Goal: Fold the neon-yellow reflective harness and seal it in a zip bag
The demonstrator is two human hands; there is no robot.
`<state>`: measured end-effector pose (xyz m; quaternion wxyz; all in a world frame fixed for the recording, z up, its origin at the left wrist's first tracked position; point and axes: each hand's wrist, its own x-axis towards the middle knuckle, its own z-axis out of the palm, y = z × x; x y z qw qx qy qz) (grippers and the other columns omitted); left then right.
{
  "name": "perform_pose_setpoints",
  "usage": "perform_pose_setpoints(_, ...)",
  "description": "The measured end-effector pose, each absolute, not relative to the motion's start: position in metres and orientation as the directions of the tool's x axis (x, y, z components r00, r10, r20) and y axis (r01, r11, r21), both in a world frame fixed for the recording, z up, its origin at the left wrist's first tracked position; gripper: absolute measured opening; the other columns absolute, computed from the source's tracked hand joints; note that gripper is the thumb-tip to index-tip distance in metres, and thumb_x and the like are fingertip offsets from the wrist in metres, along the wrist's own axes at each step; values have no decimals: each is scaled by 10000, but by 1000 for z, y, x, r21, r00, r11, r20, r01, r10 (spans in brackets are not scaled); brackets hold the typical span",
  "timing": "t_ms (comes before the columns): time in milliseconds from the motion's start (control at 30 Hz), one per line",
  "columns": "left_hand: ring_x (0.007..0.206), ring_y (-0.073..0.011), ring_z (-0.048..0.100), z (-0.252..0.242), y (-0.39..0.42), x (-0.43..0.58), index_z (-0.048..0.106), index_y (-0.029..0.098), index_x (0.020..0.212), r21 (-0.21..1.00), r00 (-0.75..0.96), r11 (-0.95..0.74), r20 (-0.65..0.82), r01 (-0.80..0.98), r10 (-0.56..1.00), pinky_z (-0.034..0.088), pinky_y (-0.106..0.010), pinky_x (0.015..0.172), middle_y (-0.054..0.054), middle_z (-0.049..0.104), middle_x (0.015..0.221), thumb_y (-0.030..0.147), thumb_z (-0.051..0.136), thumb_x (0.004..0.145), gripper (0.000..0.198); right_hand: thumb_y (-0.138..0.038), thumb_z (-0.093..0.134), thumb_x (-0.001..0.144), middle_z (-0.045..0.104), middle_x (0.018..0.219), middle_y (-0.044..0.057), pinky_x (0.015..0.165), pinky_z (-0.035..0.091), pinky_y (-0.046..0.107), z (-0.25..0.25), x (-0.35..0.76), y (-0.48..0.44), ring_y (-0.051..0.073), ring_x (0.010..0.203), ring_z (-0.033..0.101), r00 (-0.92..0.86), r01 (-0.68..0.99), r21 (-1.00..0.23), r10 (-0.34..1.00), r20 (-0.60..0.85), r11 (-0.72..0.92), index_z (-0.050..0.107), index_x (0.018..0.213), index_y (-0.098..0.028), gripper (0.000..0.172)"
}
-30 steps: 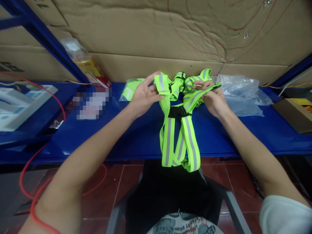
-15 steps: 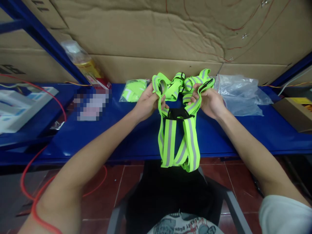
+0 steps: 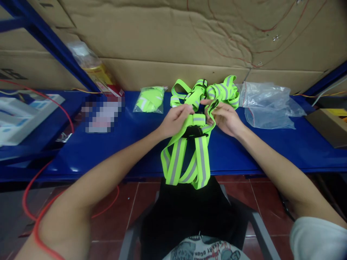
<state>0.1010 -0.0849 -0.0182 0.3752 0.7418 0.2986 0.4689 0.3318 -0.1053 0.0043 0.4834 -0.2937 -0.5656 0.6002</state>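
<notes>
Forearms (image 3: 124, 159) extend from the near left and near right corners and converge at the center of the blue surface (image 3: 130, 130). Left hand (image 3: 176, 122): back facing the viewer, fingers bent inward, grip closed on the upper left strap of the fluorescent yellow-green reflective harness (image 3: 176, 160). Right hand (image 3: 227, 117): positioned slightly farther right, fingers curled toward the left hand, grip clamped on the upper right strap between thumb and fingers. The hands are near each other but apart.

The harness is located at center, near side. Its black connector (image 3: 193, 131) sits just below the hands; the striped lower loops hang past the near edge of the surface, in front of the black trousers (image 3: 187, 213). Two strap bundles, left (image 3: 200, 89) and right (image 3: 225, 90), lie beyond the hands; a bagged reflective harness (image 3: 150, 99) lies far left of them, and clear plastic bags (image 3: 267, 99) lie to the right.

Fingertips of the left hand are partly hidden by the strap, and their exact contact cannot be determined. The right hand overlaps part of the right bundle. Pixelation obscures an item (image 3: 101, 115) at left. The cardboard box (image 3: 324, 128) is cut off at the right edge.
</notes>
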Motion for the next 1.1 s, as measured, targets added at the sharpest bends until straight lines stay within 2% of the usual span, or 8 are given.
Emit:
perform_pose_setpoints(133, 574, -149, 484, -21, -91, 103, 700, 221, 856, 662, 595, -711, 479, 237, 645, 365, -324, 591, 0, 587, 671, 559, 531, 1106, 453, -408, 909, 767, 648, 731, -15, 573, 398, 309, -7, 327, -102, 125, 595, 479, -288, -235, -964, 939, 189, 122, 778, 887, -213, 264)
perform_pose_setpoints(267, 667, -199, 619, -32, -84, 103, 727, 213, 890, 529, 594, -757, 487, 384, 640, 411, -336, 644, -47, 723, 785, 326, 632, 995, 181, -443, 954, 758, 731, 800, -4, 580, 404, 286, -11, 332, -100, 129, 628, 540, -334, -94, -970, 911, 241, 222, 848, 1049, -225, 379)
perform_pose_setpoints(367, 807, -246, 690, -39, -79, 101, 733, 199, 900, 511, 582, -740, 467, 437, 666, 471, -352, 717, -88, 766, 936, 226, 676, 887, 64, -441, 921, 830, 702, 707, -37, 545, 356, 276, -11, 336, -103, 111, 559, 473, -440, 21, -958, 863, 247, 285, 841, 1176, -252, 403)
perform_pose_setpoints(567, 870, -228, 654, -40, -78, 98, 755, 228, 956, 656, 535, -700, 497, 283, 683, 494, -363, 792, -64, 689, 925, 459, 646, 1027, 266, -412, 921, 832, 744, 711, -51, 569, 404, 261, -18, 336, -104, 105, 546, 499, -508, 132, -922, 824, 252, 364, 791, 1273, -240, 491)
perform_pose_setpoints(667, 813, -211, 593, -34, -76, 96, 656, 228, 836, 779, 456, -610, 495, 144, 739, 485, -371, 800, -47, 627, 829, 631, 463, 1110, 524, -393, 914, 844, 776, 734, -53, 634, 466, 272, -22, 338, -101, 127, 579, 575, -487, 158, -904, 828, 279, 398, 723, 1408, -254, 612)
perform_pose_setpoints(767, 707, -178, 497, -28, -79, 95, 547, 226, 737, 785, 510, -604, 467, 136, 723, 430, -353, 707, -11, 526, 736, 713, 564, 1048, 578, -411, 912, 848, 778, 715, -49, 646, 467, 285, -24, 340, -99, 133, 561, 574, -471, 188, -890, 834, 289, 415, 732, 1369, -230, 579)
perform_pose_setpoints(900, 706, -140, 531, -26, -82, 94, 637, 220, 906, 785, 552, -601, 439, 148, 709, 429, -307, 668, 7, 590, 808, 574, 889, 856, 437, -450, 904, 856, 753, 693, -51, 620, 418, 296, -22, 341, -100, 136, 541, 533, -477, 211, -877, 829, 293, 432, 757, 1310, -240, 522)
perform_pose_setpoints(1100, 695, -130, 614, -19, -68, 82, 771, 197, 1089, 850, 536, -518, 395, 95, 746, 447, -274, 631, -19, 709, 830, 431, 924, 829, 382, -553, 840, 921, 492, 534, -106, 571, 285, 300, -17, 341, -103, 135, 501, 328, -430, 247, -868, 852, 300, 431, 742, 1321, -285, 491)
